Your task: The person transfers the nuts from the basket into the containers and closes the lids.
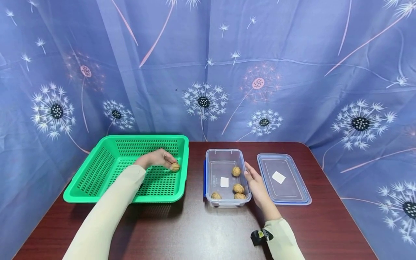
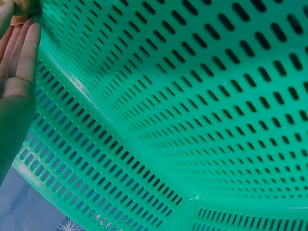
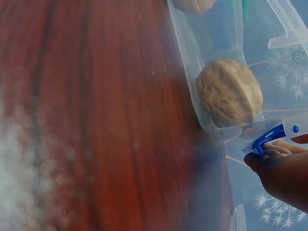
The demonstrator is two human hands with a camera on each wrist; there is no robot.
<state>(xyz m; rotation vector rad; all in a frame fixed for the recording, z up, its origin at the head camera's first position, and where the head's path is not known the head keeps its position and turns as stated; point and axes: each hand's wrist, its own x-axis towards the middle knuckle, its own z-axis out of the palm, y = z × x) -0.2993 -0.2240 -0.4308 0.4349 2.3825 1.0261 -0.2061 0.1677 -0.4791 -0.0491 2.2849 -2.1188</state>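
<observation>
Inside the green basket (image 1: 130,199), my left hand (image 1: 159,159) pinches a walnut (image 1: 175,167) between thumb and fingertips, near the basket's right wall. The left wrist view shows part of that walnut (image 2: 21,10) at its top left corner, partly hidden by the fingers. My right hand (image 1: 259,186) holds the clear plastic container (image 1: 221,166) by its right side; in the right wrist view, thumb and fingers grip a blue-edged side latch (image 3: 269,137). Several walnuts (image 1: 238,188) lie on the container's floor, mostly along its right side.
A clear lid with a blue rim (image 1: 294,189) lies flat to the right of the container. All of this stands on a dark red-brown wooden table (image 1: 182,234). A blue curtain (image 1: 169,97) with a dandelion print hangs around the table's back and sides.
</observation>
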